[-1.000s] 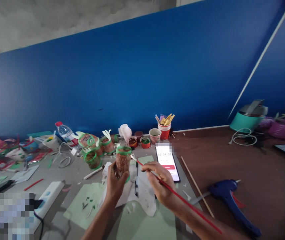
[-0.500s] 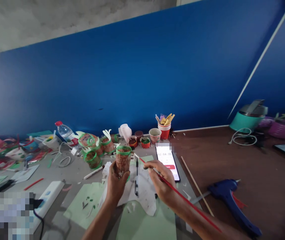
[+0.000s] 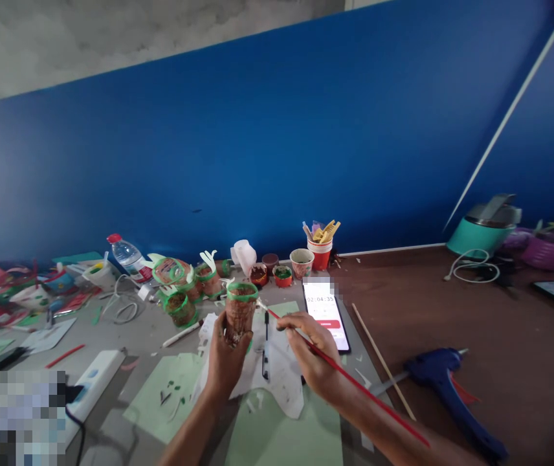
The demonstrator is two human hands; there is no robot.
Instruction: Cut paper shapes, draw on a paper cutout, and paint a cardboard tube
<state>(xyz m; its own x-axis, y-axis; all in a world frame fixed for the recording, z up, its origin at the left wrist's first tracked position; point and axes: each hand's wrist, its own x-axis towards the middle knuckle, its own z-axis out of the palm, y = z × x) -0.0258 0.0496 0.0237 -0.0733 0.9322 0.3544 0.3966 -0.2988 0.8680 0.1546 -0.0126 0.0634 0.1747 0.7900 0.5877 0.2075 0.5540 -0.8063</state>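
My left hand (image 3: 227,359) is wrapped round a brown painted cup (image 3: 239,317) with a green rim, raised above the table. In my right hand (image 3: 310,346) is a long red-handled paintbrush (image 3: 354,382), pinched between the fingers. Its pale tip lies close beside the cup's right side, near the rim; I cannot tell if they touch. Below both hands are a white paper sheet (image 3: 277,382) and a black pen (image 3: 266,349). Behind the cup stand a small pot of brown paint (image 3: 258,275) and a pot of green paint (image 3: 283,277).
Similar green-rimmed cups (image 3: 180,309) stand left of the held one. A phone (image 3: 325,317) lies to the right, then a wooden stick (image 3: 384,359) and a blue glue gun (image 3: 452,388). A water bottle (image 3: 129,259) and a white power strip (image 3: 95,391) are at the left.
The brush tip and the fingers of my right hand have shifted very slightly left and down beside the cup. My left hand keeps hold of the cup in nearly the same place.
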